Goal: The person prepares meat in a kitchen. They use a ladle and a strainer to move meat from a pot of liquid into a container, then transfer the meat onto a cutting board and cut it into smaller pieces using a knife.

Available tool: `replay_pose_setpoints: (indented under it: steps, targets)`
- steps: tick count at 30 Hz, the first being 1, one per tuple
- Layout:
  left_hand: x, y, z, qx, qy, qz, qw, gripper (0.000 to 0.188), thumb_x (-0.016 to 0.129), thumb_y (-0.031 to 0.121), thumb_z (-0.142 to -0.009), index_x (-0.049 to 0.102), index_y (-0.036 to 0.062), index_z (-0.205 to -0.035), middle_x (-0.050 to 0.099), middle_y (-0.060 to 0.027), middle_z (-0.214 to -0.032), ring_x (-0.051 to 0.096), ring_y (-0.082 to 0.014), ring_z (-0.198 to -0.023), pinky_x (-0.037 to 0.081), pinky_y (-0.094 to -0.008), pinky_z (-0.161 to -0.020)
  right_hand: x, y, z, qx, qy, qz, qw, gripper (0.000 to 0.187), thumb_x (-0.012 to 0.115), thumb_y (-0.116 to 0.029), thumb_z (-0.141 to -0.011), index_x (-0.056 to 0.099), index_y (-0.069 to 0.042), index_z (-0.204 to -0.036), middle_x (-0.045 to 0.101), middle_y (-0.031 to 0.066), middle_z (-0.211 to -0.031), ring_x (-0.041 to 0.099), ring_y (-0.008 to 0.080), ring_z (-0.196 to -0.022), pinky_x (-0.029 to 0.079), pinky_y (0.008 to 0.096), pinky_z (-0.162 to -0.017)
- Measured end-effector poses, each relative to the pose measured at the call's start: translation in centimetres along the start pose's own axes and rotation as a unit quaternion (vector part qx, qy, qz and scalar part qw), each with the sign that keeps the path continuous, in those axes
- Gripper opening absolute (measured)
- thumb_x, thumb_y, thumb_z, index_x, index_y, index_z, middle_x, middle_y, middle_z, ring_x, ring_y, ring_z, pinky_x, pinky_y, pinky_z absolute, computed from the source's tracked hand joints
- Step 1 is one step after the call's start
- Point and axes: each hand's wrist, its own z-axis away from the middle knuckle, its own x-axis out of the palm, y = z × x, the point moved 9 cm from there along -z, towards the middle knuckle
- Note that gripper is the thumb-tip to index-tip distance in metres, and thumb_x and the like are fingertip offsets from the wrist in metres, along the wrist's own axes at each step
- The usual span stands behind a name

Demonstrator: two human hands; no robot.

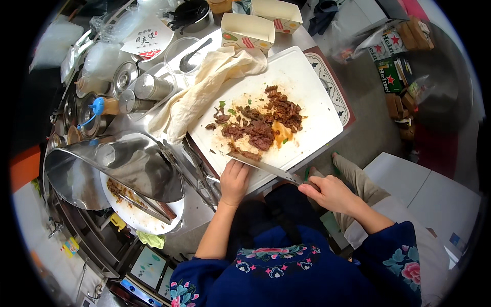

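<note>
A large knife [271,168] lies low over the near edge of the white cutting board [319,115]. My right hand [330,193] is closed around its handle. The blade points left, its tip beside a strip of cooked meat [249,154]. Close below that tip, my left hand [235,180] rests at the board's near edge, its fingers bent and pressed together; whatever they hold is hidden. Chopped brown meat [263,130] is heaped mid-board, with bits of green leaf and a pale yellowish piece [281,133] among it.
A cream cloth [197,97] drapes over the board's left side. Tongs [192,169] and a bent metal sheet [138,166] over a white plate [148,217] stand left. Paper food boxes [248,31] are behind. Another person's trousered leg [358,176] shows at right.
</note>
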Motion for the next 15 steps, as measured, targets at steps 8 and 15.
replay_pose_setpoints:
  steps: [8,15]
  targets:
    - [0.5,-0.5,0.8,0.003,0.036,0.034,0.999,0.029,0.077,-0.001,-0.067,0.07,0.0003,-0.095,0.067,-0.0152,-0.102,0.064,-0.0382,-0.097,0.055,-0.0437,-0.082,-0.9,-0.7,0.4,0.01,-0.022,0.056,0.998,0.063,0.053,-0.054,-0.1,0.057,0.001,-0.07,0.058,0.0245,-0.059,0.059,0.0458,-0.06,0.046,0.0528,-0.059]
    - [0.2,-0.9,0.7,-0.013,0.06,0.029,0.998,0.03,0.079,0.0,-0.068,0.071,0.003,-0.098,0.067,-0.0134,-0.104,0.066,-0.0355,-0.098,0.056,-0.0421,-0.08,1.0,-0.9,-3.3,-0.025,-0.009,0.042,0.999,0.062,0.051,-0.055,-0.101,0.062,0.001,-0.076,0.062,0.0251,-0.065,0.063,0.0466,-0.068,0.049,0.0536,-0.064]
